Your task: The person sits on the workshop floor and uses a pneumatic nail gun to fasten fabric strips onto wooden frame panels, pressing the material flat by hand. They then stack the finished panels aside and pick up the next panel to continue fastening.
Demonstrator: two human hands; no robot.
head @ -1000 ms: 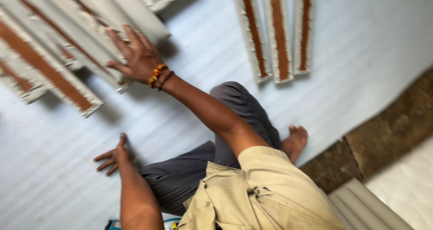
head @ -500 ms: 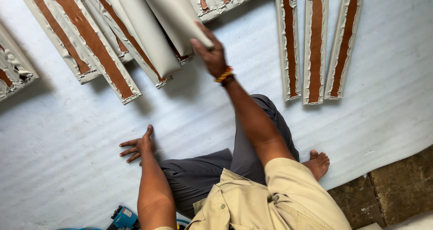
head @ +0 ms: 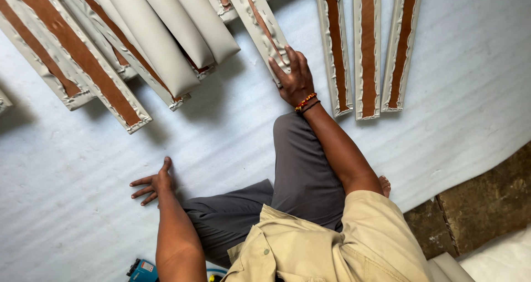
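Moved rightward, right hand (head: 296, 80) lays flat, spread fingers (head: 278, 71) on a padded strip (head: 260, 22); left hand (head: 152, 183) splays on sheeting (head: 72, 204).

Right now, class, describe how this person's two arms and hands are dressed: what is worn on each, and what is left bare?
The right hand has a beaded bracelet of orange and red beads at the wrist, with a thin dark band beside it. The left hand wears nothing. Both forearms are bare; a short-sleeved beige shirt covers the shoulders and upper arms.

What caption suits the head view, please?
Seated person's right hand presses a grey padded panel; left hand rests on white sheet.
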